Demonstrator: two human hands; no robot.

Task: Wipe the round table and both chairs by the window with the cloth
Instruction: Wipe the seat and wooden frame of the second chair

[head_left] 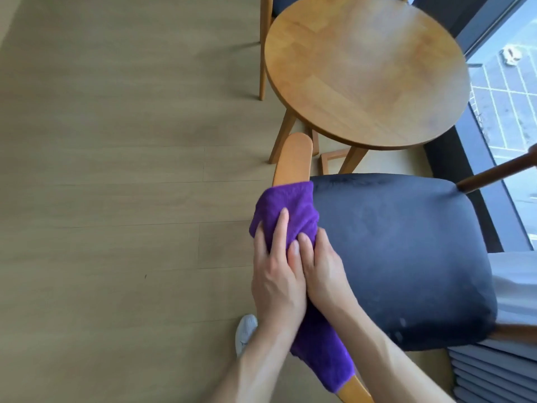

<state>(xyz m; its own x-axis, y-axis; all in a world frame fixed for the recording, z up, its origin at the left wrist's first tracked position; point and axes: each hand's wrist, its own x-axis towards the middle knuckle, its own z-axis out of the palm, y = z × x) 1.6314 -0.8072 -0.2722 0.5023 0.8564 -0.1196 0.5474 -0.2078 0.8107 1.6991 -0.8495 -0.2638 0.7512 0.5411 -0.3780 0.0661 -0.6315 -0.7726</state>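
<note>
A single head-worn wide-angle view looks steeply down from above, close over the near chair (401, 257). The round counter (366, 71) lies farther off, the window (511, 91) at right, bare floor (116, 170) at left.

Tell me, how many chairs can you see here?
2. The near chair, with a dark blue seat, is under both hands and the purple cloth. The far chair stands behind the round table, mostly cut off by the frame.

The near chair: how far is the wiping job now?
In hand: both hands, left hand and right hand, press the purple cloth around the near chair's wooden armrest. The round table carries no visible proof of wiping. The far chair, mostly out of view, looks left to do.
</note>
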